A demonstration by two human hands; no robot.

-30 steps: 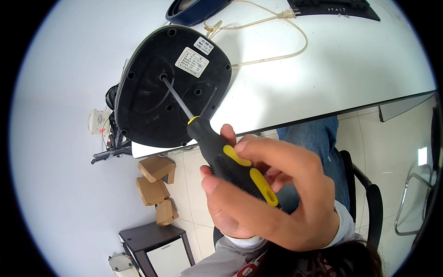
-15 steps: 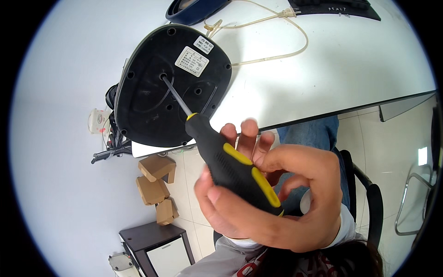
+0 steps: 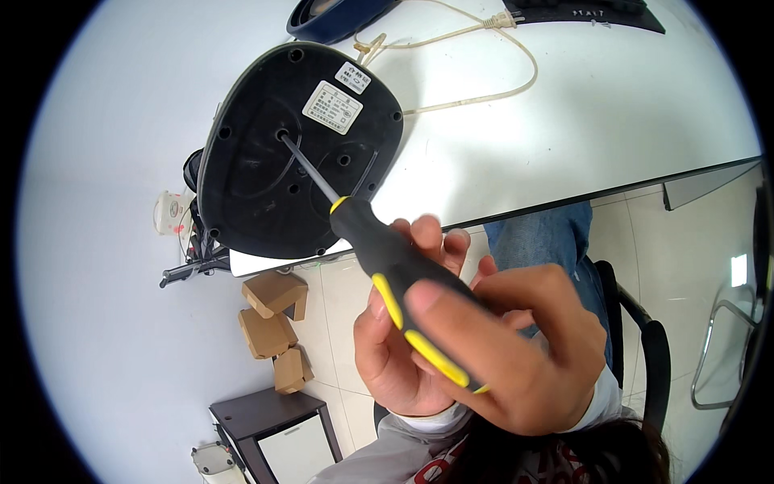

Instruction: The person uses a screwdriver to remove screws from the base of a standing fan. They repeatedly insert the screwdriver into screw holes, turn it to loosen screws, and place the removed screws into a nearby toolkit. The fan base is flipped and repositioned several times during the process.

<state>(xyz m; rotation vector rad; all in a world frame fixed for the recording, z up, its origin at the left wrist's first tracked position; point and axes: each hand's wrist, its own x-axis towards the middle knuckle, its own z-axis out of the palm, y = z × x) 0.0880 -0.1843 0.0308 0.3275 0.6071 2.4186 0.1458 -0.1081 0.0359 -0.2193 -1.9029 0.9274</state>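
Note:
A screwdriver (image 3: 395, 250) with a black and yellow handle slants up and left. Its shaft tip sits in a recessed hole in the black underside of an appliance base (image 3: 250, 185), which is tilted up at the table's left end. My right hand (image 3: 524, 363) is closed on the handle, its blurred thumb lying across the grip. Cupped round the handle from the left and behind is my left hand (image 3: 395, 371), with fingertips showing beyond the handle. The tip's contact inside the hole is hidden.
A pale cord with a plug (image 3: 501, 22) loops over the white table (image 3: 476, 153). At the far edge are a dark blue container (image 3: 330, 22) and a black mat (image 3: 597, 18) with small screws. Cardboard boxes (image 3: 270, 332) and a dark cabinet (image 3: 270, 415) stand below left.
The screwdriver handle has turned, its yellow strips moving from the right side to the lower left. My right thumb has come over the handle. The base has shifted slightly left.

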